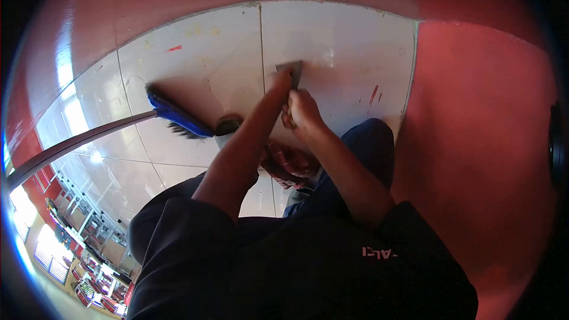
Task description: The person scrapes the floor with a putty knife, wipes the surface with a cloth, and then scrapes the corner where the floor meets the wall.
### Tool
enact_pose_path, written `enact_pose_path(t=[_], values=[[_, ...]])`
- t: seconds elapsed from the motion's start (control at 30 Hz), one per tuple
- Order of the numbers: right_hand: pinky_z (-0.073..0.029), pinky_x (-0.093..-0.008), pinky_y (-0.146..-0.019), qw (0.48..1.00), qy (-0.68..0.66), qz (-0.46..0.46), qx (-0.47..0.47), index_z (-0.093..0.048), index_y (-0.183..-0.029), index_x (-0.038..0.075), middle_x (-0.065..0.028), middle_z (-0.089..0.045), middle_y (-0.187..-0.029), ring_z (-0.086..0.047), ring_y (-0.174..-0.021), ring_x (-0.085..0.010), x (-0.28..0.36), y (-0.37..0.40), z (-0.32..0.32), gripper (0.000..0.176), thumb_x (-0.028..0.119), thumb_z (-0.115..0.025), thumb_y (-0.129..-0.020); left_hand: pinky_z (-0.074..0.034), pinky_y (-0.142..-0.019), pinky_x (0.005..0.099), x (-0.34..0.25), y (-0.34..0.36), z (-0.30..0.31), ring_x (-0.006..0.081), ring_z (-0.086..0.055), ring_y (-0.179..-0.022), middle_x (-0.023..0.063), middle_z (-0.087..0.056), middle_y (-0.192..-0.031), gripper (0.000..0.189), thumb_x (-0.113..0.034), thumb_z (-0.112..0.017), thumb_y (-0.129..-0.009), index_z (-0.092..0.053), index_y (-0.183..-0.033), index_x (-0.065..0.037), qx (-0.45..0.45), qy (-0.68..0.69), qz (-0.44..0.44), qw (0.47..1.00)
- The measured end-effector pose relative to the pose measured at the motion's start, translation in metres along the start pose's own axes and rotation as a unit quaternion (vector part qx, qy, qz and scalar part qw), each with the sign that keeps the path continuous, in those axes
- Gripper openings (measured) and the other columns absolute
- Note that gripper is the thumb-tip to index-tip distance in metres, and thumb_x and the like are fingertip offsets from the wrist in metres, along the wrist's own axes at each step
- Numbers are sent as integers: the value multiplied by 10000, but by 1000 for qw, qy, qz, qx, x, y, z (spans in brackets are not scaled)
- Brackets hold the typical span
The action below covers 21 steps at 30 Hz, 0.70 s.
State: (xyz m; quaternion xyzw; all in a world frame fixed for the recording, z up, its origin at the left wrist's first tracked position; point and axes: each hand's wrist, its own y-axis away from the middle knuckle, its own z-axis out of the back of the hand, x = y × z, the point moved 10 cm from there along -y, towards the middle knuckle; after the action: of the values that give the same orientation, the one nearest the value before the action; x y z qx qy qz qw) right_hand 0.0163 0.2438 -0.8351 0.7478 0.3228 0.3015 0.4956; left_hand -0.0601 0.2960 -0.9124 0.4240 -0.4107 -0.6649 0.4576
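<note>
A scraper [296, 71] with a flat, wide metal blade is against the pale floor tile [344, 35]. My right hand [303, 109] is closed around its handle. My left hand [283, 82] is at the base of the blade, gripping the tool just ahead of the right; its fingers are partly hidden and a little blurred. Red paint marks [373, 95] lie on the tile right of the blade, and a red patch [174, 48] shows farther left. Under my forearms is a reddish patterned cloth [287, 163].
A blue broom [181, 115] with dark bristles lies to the left, its long handle [89, 136] reaching the view's edge. Beside it stands a round container [228, 124], partly behind my left forearm. Red walls [474, 142] bound the tiles ahead and right. Chairs [89, 290] appear far left.
</note>
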Motion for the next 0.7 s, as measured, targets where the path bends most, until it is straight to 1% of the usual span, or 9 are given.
enact_pose_path(t=[0.07, 0.1, 0.23, 0.33, 0.4, 0.5, 0.57, 0.63, 0.7], values=[[-330, -251, -360, 1000, -7, -6, -17, -397, -766, 104, -39, -403, -555, -386, -413, -130, -18, 2, 14, 158, 221, -352, -862, -389, -842, 428, 25, -38, -2, 342, -530, -959, 253, -558, -998, 572, -439, -519, -745, -561, -995, 73, -45, -172, -184, 967], [-317, -251, -357, 999, 2, -7, 32, -402, -739, 110, -24, -399, -537, -384, -411, -131, -21, 6, 11, 178, 228, -351, -861, -359, -902, 399, 39, -32, 6, 342, -504, -1028, 264, -533, -1072, 592, -434, -529, -735, -548, -1022, 84, -69, -125, -106, 984], [-312, -280, -355, 999, 28, 32, 30, -410, -701, 98, -26, -396, -520, -371, -395, -137, 11, -39, -18, 222, 235, -350, -865, -414, -828, 368, 4, -136, 9, 323, -547, -965, 245, -571, -1004, 569, -422, -567, -709, -572, -969, 84, -115, 0, -191, 975], [-302, -314, -356, 992, -27, 76, 101, -418, -679, 92, -40, -405, -521, -377, -390, -153, 79, -66, -72, 256, 253, -364, -871, -447, -736, 396, -126, -151, 32, 310, -585, -849, 219, -606, -900, 530, -424, -572, -704, -595, -905, 65, -71, -94, -219, 969], [-296, -314, -354, 990, -23, 122, 60, -417, -677, 94, -38, -407, -522, -380, -391, -158, 66, -60, -58, 276, 281, -374, -874, -419, -776, 422, -130, -106, 14, 311, -563, -896, 217, -574, -977, 455, -369, -462, -775, -562, -974, 28, -8, -185, -224, 957], [-312, -309, -352, 998, 4, 60, -25, -426, -684, 98, -32, -417, -527, -386, -390, -145, 3, -5, 11, 304, 317, -384, -890, -377, -837, 462, -22, -28, -48, 312, -531, -968, 214, -525, -1092, 388, -285, -298, -882, -513, -1077, -28, 57, -530, -330, 779], [-326, -304, -361, 997, -42, 21, -57, -432, -762, 112, -21, -426, -556, -395, -402, -133, -71, 25, 67, 218, 288, -385, -883, -368, -869, 440, 87, -25, -46, 330, -497, -1026, 235, -488, -1139, 482, -371, -379, -839, -463, -1142, -5, 54, -350, -173, 919], [-340, -300, -379, 996, 15, -73, -53, -433, -821, 123, -19, -437, -591, -394, -412, -123, -124, 63, 112, 157, 261, -382, -877, -360, -900, 419, 154, -22, -51, 348, -464, -1084, 256, -452, -1186, 627, -456, -460, -797, -413, -1206, 18, 38, -278, -94, 955], [-337, -289, -386, 991, -10, 49, -124, -423, -813, 125, -20, -430, -591, -380, -407, -122, -98, 43, 123, 164, 267, -373, -878, -393, -873, 419, 147, 27, -69, 365, -500, -1046, 281, -479, -1145, 707, -505, -522, -742, -452, -1163, 59, 58, -239, -51, 968]])
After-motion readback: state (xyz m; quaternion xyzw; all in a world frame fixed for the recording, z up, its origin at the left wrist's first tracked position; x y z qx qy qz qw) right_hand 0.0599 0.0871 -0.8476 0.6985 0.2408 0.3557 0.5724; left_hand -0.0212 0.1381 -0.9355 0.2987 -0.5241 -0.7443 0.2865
